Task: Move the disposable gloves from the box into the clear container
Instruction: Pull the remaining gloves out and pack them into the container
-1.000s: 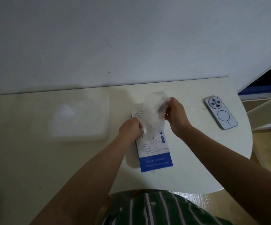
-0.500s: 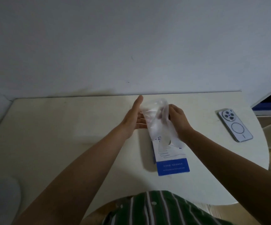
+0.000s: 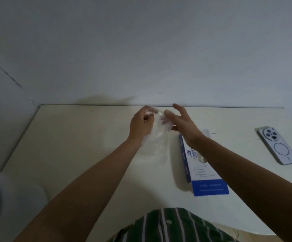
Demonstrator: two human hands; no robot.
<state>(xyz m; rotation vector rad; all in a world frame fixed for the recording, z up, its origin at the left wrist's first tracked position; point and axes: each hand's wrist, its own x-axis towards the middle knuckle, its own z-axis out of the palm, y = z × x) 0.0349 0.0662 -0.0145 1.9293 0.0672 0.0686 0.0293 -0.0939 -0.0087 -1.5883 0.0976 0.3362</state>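
Above the smooth table point(image 3: 82, 140), left hand point(image 3: 140, 125) pinches a crinkled clear glove point(image 3: 156, 137); right hand point(image 3: 182, 124) spread wide

One head-worn wide-angle camera looks forward and down, close over the table point(image 3: 75, 147), facing the wall point(image 3: 141, 49)

The left grip point(image 3: 141, 126) is curled, the right grip point(image 3: 181, 124) splayed.
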